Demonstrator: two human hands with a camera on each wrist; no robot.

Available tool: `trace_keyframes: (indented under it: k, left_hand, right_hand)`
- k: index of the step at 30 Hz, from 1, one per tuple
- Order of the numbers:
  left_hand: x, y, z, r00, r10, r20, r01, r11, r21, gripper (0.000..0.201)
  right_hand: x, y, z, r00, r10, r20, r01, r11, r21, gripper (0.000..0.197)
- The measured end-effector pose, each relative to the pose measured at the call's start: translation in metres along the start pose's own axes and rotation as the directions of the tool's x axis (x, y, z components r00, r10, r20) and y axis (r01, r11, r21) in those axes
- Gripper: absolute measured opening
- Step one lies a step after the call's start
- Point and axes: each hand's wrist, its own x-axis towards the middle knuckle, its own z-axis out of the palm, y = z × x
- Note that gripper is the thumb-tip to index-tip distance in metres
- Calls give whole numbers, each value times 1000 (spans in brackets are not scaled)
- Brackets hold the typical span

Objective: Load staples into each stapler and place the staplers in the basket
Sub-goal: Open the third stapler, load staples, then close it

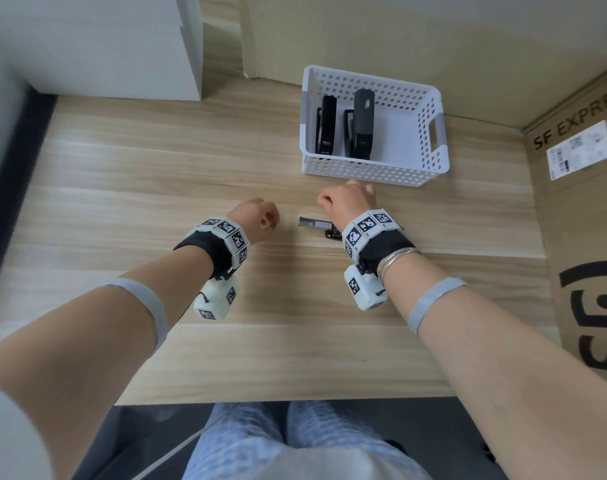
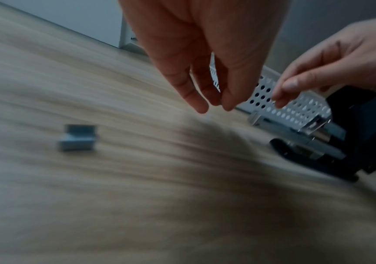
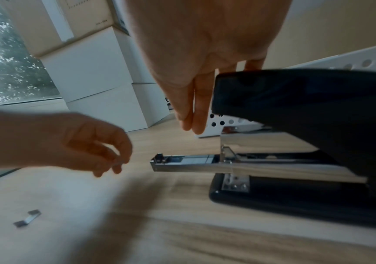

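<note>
A black stapler (image 3: 295,100) stands on the wooden table with its lid raised and its metal magazine (image 3: 205,165) exposed, a strip of staples (image 3: 197,159) lying inside. My right hand (image 3: 189,121) hangs over it, straight fingers running down behind the lid, thumb and forefinger free. In the head view only the magazine tip (image 1: 314,224) shows past my right hand (image 1: 349,202). My left hand (image 1: 260,216) hovers just left of it, fingers loosely curled with nothing visible in them. A short loose staple strip (image 2: 77,137) lies on the table. The white perforated basket (image 1: 374,171) holds two black staplers (image 1: 327,123), (image 1: 361,123).
A large cardboard box (image 1: 579,202) stands along the table's right side. White boxes (image 1: 104,46) are stacked at the back left. The table's front edge (image 1: 295,400) is close to my lap.
</note>
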Motion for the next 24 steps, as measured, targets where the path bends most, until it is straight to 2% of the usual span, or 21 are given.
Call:
trace_keyframes:
  k: [4,8,10,13,17,18,20,24]
  left_hand:
    - [13,21,-2,999,26,-43,-33,983,-182,20]
    - [21,32,-1,1000,-12,-23,6,964,-265,23]
    - [24,33,0,999,-35,-28,26,958,-285,22]
    - [26,32,1,998,-52,-27,42,956,-289,11]
    - [29,32,1,996,-84,-12,74,926,-370,27]
    - [30,32,1,995,-92,-25,76,924,-375,24]
    - [30,31,0,995,-95,-40,79,949,-304,5]
    - [28,21,6,997,-73,14,75,980,-187,16]
  right_hand:
    - [-4,0,0,997,-74,11,73,994,87,21]
    - [-8,-2,-3,994,-103,19,98,977,192,26]
    - [-10,-4,-7,990,-135,51,122,973,197,29]
    - [-12,-6,-12,986,-148,79,131,973,189,28]
    - [-12,-10,-13,985,-129,117,115,986,118,26]
    - [-11,-10,-14,987,-110,115,99,990,97,26]
    - [-11,-8,-16,994,-61,87,53,994,92,25]
    - [-13,-4,-22,997,-45,63,39,996,86,24]
